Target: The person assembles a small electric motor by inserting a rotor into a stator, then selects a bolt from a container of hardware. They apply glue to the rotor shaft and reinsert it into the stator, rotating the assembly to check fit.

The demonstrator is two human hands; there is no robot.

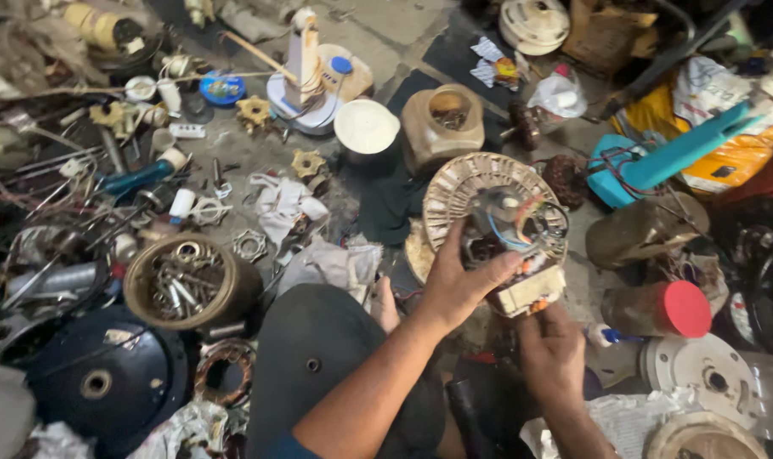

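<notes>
Hands grip one thing: the left hand (458, 285) clamps the near rim of a round, pale wound motor stator (495, 212) held tilted over the cluttered floor (386, 34), wires facing up; the right hand (552, 353) pinches its cream terminal block (532, 293) just below, nearer the body.

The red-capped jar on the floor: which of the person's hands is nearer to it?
Right. The right hand works under the round fan motor, just left of the red-capped jar. The left hand grips the motor's face, farther away.
</notes>
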